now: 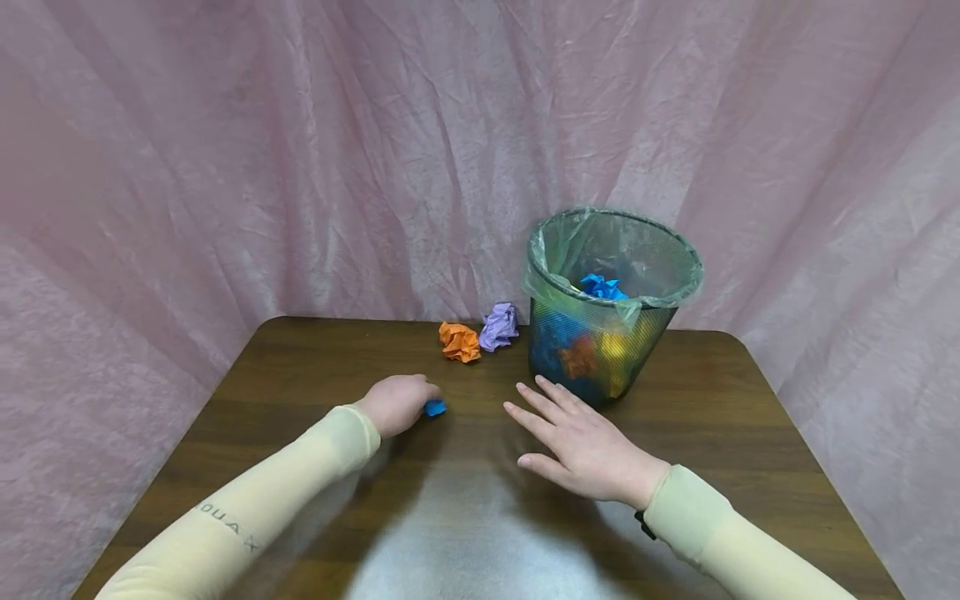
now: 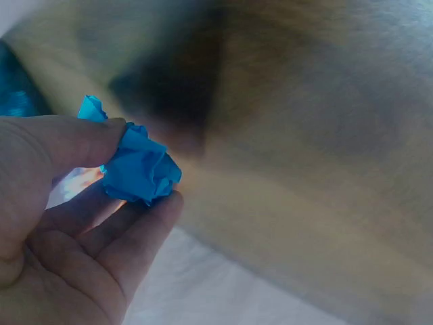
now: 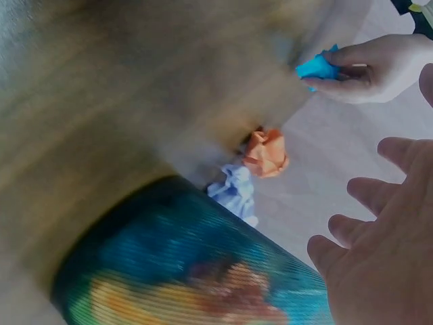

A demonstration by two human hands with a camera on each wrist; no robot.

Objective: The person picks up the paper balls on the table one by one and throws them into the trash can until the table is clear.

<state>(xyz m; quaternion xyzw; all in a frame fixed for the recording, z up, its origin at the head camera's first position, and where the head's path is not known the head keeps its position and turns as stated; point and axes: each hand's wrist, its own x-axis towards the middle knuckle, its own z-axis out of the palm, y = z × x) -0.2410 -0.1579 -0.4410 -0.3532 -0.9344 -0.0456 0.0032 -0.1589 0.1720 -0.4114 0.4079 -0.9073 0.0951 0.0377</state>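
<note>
Between thumb and fingers, my left hand (image 1: 399, 403) pinches a crumpled blue paper ball (image 2: 142, 168) over the left-middle of the table; the head view shows only a bit of it past the fingers. My right hand (image 1: 588, 446) holds nothing, its fingers spread above the table just in front of a mesh wastebasket (image 1: 645, 333). Crumpled orange paper (image 1: 459, 342) and crumpled purple paper (image 1: 498, 327) lie side by side near the table's back edge, left of the basket. Inside the basket, a blue paper ball (image 1: 602, 287) shows on top.
A clear plastic bag (image 1: 551, 283) lines the wastebasket and folds over its rim. Yellow, orange and blue paper shows through the mesh. The brown wooden table (image 1: 300, 367) has rounded back corners. Behind it hangs a pink curtain (image 1: 420, 150).
</note>
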